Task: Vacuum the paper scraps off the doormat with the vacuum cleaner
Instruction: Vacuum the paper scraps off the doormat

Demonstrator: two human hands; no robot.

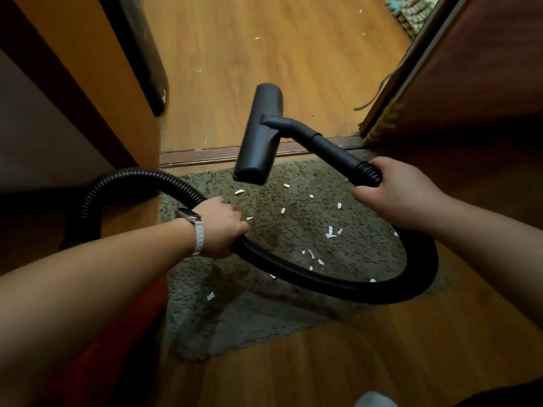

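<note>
A grey-green shaggy doormat (293, 306) lies on the wood floor before a door threshold, strewn with several white paper scraps (330, 232). A black vacuum floor nozzle (260, 133) hangs over the mat's far edge, turned lengthwise, on a short black tube (329, 149). My right hand (393, 192) grips the tube's ribbed end where the hose starts. The black corrugated hose (323, 282) loops across the mat. My left hand (224, 227), with a watch on the wrist, is closed around the hose further back. The vacuum's body is out of sight.
A wooden cabinet (88, 92) stands at left, an open wooden door (470, 69) at right. Beyond the threshold strip (205, 158) the wood floor (279, 54) carries a few stray scraps. A patterned rug (411, 16) shows at top right. Something red (123, 333) lies under my left forearm.
</note>
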